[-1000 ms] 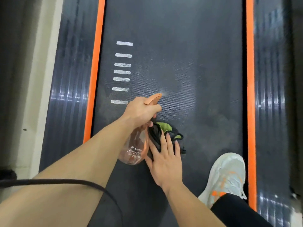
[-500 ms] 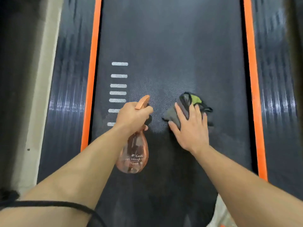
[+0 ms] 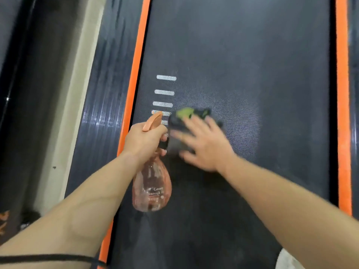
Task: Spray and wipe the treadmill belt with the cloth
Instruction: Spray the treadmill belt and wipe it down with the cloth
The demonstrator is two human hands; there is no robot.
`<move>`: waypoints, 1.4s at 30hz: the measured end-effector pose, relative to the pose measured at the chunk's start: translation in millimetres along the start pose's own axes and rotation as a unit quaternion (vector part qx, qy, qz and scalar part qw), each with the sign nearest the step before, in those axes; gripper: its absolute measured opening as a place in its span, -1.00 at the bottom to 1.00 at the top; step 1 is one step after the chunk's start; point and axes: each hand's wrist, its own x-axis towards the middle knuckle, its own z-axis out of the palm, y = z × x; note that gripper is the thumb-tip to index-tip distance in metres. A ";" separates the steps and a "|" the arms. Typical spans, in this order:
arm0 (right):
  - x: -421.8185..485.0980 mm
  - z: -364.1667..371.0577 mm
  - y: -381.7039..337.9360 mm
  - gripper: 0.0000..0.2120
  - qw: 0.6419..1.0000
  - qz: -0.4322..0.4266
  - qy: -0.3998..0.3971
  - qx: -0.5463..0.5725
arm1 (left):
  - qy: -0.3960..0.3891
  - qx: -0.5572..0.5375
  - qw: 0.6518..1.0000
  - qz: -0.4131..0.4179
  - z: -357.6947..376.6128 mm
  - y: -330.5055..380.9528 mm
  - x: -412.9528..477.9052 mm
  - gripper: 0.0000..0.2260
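Wiping near the left edge of the belt (image 3: 252,55): my right hand (image 3: 206,146) flat, fingers straight, on the cloth (image 3: 186,117), left hand (image 3: 143,140) gripping the spray bottle (image 3: 151,187); most seems undone.

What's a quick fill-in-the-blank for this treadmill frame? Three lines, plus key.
The left hand grips a ____ bottle.
The right hand presses the ____ onto the treadmill belt.
The stripes edging the belt are ____.
Missing: spray; cloth; orange.
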 end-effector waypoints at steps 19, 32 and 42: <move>-209.3 20.8 -135.3 -0.28 0.967 0.164 -0.154 0.119 | -0.131 0.088 0.987 -0.027 37.2 -43.6 -100.8 -0.75; -328.1 40.5 -139.6 -0.26 0.852 0.489 -0.112 0.148 | -0.238 0.304 0.921 0.047 128.3 -68.1 -132.6 -0.85; -361.4 60.0 -124.8 -0.26 0.896 0.414 -0.089 0.134 | -0.213 0.311 0.925 0.054 192.2 -38.6 -122.3 -0.87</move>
